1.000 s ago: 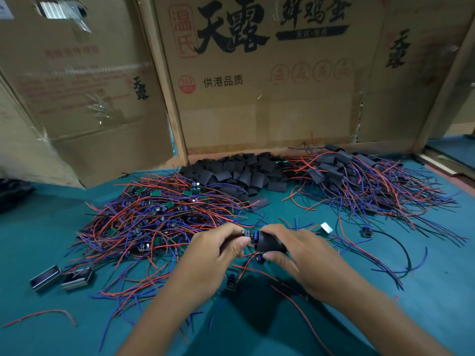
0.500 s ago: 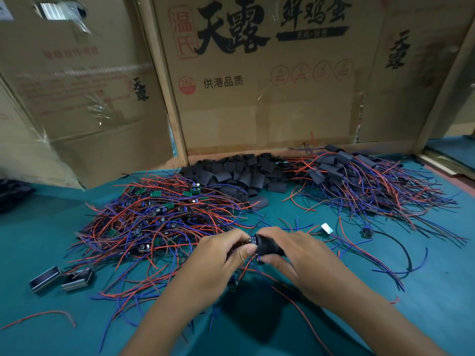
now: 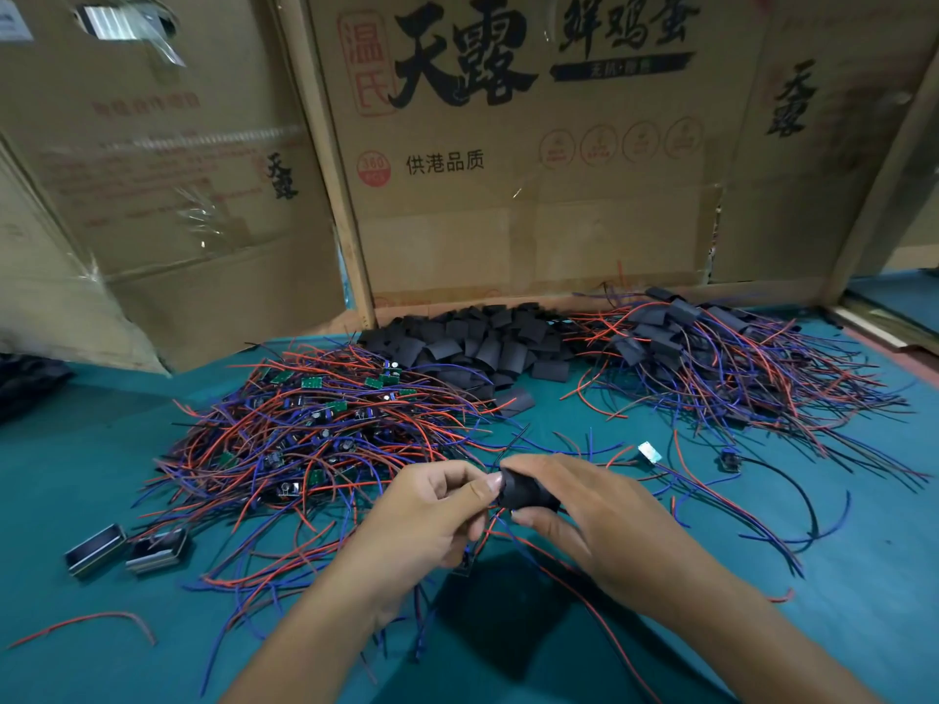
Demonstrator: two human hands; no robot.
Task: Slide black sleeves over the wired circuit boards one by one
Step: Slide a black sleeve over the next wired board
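— Where is the black sleeve (image 3: 526, 492)?
— Between both hands, above the teal surface (image 3: 838, 602). The right hand (image 3: 594, 520) has its grip curled round it, forefinger over the top, thumb beneath.
— And the left hand (image 3: 432, 510)?
— Its grip pinches at the sleeve's left end, thumb tip pressed to the opening. Red and blue wires (image 3: 513, 538) trail down from there. The board itself I cannot see.
— What lies around?
— A pile of bare wired circuit boards (image 3: 315, 434) left of the hands, a heap of loose black sleeves (image 3: 482, 343) behind, and a pile of sleeved boards (image 3: 711, 358) to the right, all before cardboard boxes (image 3: 508, 170).
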